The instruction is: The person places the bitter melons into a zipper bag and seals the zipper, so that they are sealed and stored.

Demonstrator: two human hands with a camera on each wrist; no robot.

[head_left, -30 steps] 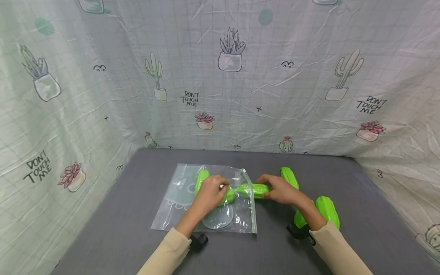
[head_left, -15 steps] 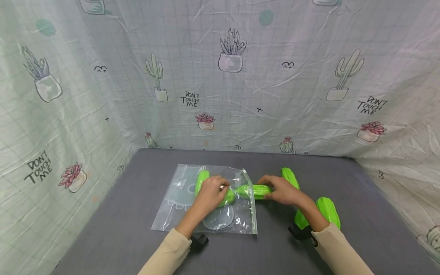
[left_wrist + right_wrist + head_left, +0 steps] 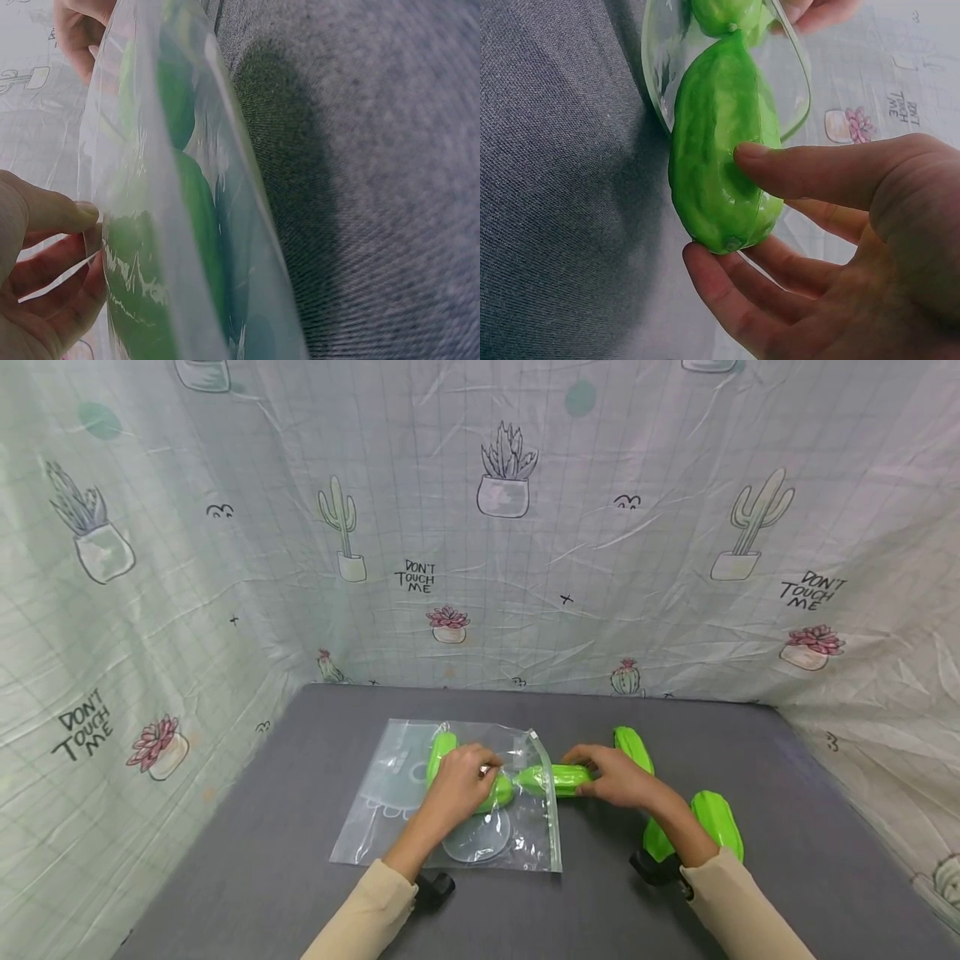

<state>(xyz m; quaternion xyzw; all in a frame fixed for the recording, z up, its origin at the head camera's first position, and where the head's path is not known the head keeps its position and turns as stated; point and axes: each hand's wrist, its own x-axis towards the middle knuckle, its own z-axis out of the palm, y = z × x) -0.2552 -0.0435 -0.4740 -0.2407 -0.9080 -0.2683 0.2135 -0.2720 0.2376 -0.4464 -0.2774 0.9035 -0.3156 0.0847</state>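
A clear zip bag (image 3: 367, 831) lies on the table with its mouth toward the right. Inside it are green, ridged, gourd-like vegetables (image 3: 441, 745), seen through the film. My left hand (image 3: 461, 778) is over the bag, and the left wrist view shows the thumb and fingers (image 3: 86, 217) pinching its upper film. At the mouth, my right hand (image 3: 615, 774) grips another green gourd (image 3: 568, 779) by its blunt end. That gourd's pointed end is inside the bag, by the tip of one within, as the right wrist view shows.
To the right, one green gourd (image 3: 632, 745) lies behind my right hand. Others, such as the gourd (image 3: 716, 822) by the right forearm, lie nearer and are partly hidden by it. A patterned curtain (image 3: 555, 543) closes off the grey table (image 3: 270, 827) at the back and sides.
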